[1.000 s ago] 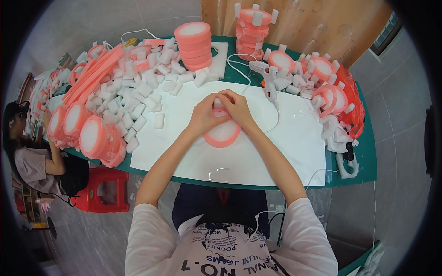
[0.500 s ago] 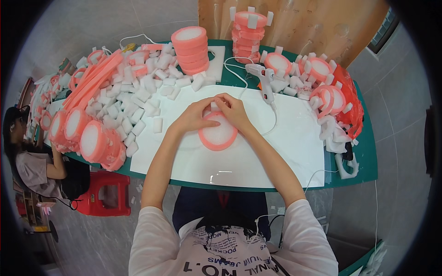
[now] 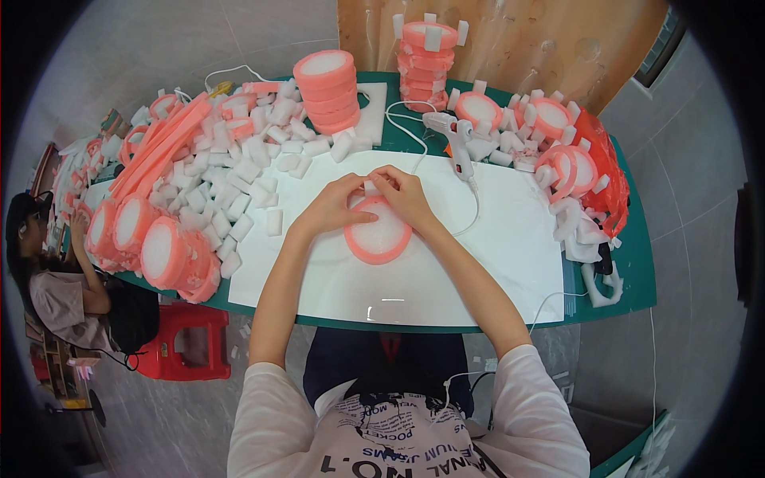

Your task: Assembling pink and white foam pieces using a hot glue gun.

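Note:
A round white foam disc with a pink foam rim [image 3: 379,237] lies flat on the white sheet in front of me. At its far edge is a small white foam block [image 3: 370,188], partly hidden between my fingers. My left hand [image 3: 341,205] curls round the disc's far left side, thumb over the rim and fingertips at the block. From the other side, my right hand [image 3: 401,197] pinches the block against the rim with bent fingers. A white glue gun [image 3: 450,131] lies beyond my right hand, its cord trailing on the sheet.
Loose white foam blocks [image 3: 231,179] are heaped at left, beside pink foam strips [image 3: 163,143] and more discs [image 3: 163,251]. Stacked discs [image 3: 328,95] stand at the back. Block-studded discs [image 3: 574,167] and a red plastic bag [image 3: 607,187] are right. A co-worker [image 3: 68,287] sits far left.
My hands stay on the disc and block with hardly any movement. The view has shifted slightly. At far left, the co-worker's forearm has risen toward the table.

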Demonstrator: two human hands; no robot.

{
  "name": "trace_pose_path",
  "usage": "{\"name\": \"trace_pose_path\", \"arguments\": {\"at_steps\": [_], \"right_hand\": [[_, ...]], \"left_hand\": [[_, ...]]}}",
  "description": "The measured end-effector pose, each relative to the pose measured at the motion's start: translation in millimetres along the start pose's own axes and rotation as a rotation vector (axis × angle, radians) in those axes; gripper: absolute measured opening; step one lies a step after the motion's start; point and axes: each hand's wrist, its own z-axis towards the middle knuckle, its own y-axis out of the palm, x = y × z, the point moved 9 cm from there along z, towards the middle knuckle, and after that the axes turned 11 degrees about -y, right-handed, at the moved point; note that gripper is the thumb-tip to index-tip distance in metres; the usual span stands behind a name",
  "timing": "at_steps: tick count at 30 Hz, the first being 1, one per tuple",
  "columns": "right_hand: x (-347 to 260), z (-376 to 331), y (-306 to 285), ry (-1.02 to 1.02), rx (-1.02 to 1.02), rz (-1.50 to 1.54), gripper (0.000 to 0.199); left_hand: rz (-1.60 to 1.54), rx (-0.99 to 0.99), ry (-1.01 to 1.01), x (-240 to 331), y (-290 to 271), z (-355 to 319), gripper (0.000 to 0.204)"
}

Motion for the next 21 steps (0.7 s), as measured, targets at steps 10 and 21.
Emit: {"name": "trace_pose_path", "arguments": {"at_steps": [10,21], "right_hand": [[-0.8,0.5,-3.1,0.017,0.036,-0.025,0.019],[-3.4,0.9,-3.9,-0.005,0.045,-0.024,0.019]], "left_hand": [[-0.016,0.061,0.002,4.1,-10.1,-3.2,0.053],[-0.024,0.031,-0.051,-1.4,-8.5,-2.6,0.051]]}}
